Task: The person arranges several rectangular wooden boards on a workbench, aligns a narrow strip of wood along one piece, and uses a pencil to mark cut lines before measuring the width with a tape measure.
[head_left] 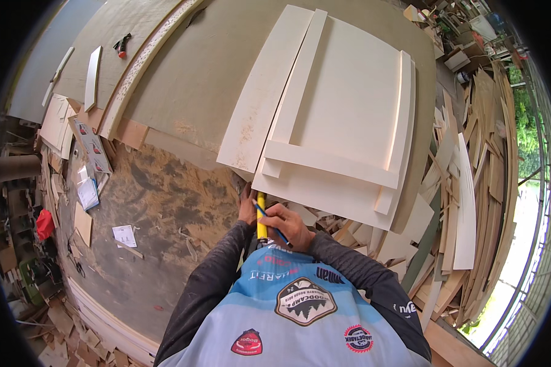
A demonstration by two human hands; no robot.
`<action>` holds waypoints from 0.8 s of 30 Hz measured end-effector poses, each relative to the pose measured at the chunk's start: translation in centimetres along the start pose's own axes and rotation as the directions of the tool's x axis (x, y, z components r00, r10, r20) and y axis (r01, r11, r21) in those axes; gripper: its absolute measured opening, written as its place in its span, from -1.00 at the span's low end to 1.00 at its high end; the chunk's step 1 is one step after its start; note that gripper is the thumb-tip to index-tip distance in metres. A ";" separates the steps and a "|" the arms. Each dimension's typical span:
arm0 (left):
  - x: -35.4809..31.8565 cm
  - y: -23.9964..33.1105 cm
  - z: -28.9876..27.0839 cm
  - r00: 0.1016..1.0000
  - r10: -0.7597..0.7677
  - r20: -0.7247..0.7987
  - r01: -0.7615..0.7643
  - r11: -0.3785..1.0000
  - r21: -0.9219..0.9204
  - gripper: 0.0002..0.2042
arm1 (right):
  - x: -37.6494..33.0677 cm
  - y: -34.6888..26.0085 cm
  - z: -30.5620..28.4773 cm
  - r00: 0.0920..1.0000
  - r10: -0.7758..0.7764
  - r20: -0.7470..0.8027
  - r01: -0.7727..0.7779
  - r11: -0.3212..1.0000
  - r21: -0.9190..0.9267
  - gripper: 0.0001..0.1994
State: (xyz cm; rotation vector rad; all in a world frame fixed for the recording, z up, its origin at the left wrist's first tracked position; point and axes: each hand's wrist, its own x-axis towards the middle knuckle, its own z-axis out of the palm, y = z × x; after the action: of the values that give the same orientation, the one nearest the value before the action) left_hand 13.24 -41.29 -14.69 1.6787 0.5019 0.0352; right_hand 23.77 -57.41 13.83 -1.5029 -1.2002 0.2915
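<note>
The right hand (pixel 286 225), just off the panel's near edge, has its fingers curled, pinching a blue pencil (pixel 274 225) that slants across a yellow tape (pixel 261 217). The tape runs from the panel's near left corner back toward the person's chest. The left hand (pixel 247 207) is beside the tape at that same corner, fingers pointing toward the panel; whether it grips anything I cannot tell, as its far side is hidden. Both forearms, in dark grey sleeves, angle inward to meet below the panel's near edge, the right one lying more crosswise.

The panel (pixel 343 92) is white, with white strips (pixel 330 160) lying on it, and rests on a brownish worktable (pixel 183 73). Along its left side, across a narrow gap, lies a white board (pixel 257 104) dusted with sawdust. Farther left of the panel are a long speckled strip (pixel 142 64) and a red-and-black tool (pixel 122 48).

Nearer than the panel and to its left, the floor (pixel 165 244) is stained and sawdust-strewn, with a paper sheet (pixel 125 236) on it. Right of the panel, offcuts (pixel 480 159) are heaped lengthwise; beyond them, a grille shows greenery (pixel 525 116).
</note>
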 end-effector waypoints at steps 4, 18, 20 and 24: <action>-0.3 3.2 -1.8 0.989 -0.087 0.116 0.103 0.984 -0.143 -0.43 | 3.7 -3.4 -0.5 0.991 -0.038 -0.130 0.046 0.997 0.060 -0.63; -7.2 19.2 -8.2 0.985 -0.081 -0.151 0.028 0.947 -0.321 -0.69 | 7.4 -1.7 -0.1 0.993 0.093 -0.075 -0.091 0.995 0.034 -0.90; -6.5 21.9 -9.2 0.974 -0.022 -0.226 -0.019 0.984 -0.178 -0.71 | 6.4 -1.5 -0.8 0.998 0.047 -0.039 -0.050 0.996 -0.072 -0.88; -1.9 22.1 -11.6 0.842 0.134 -0.522 -0.094 0.990 0.104 -0.61 | 2.5 1.5 -6.0 0.961 0.072 -0.267 -0.186 0.883 -0.431 -0.68</action>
State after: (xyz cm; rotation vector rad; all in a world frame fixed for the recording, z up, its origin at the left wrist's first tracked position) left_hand 14.72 -32.98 8.82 1.7664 0.8222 0.5904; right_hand 30.09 -58.75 15.62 -1.9669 -1.0089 -0.0985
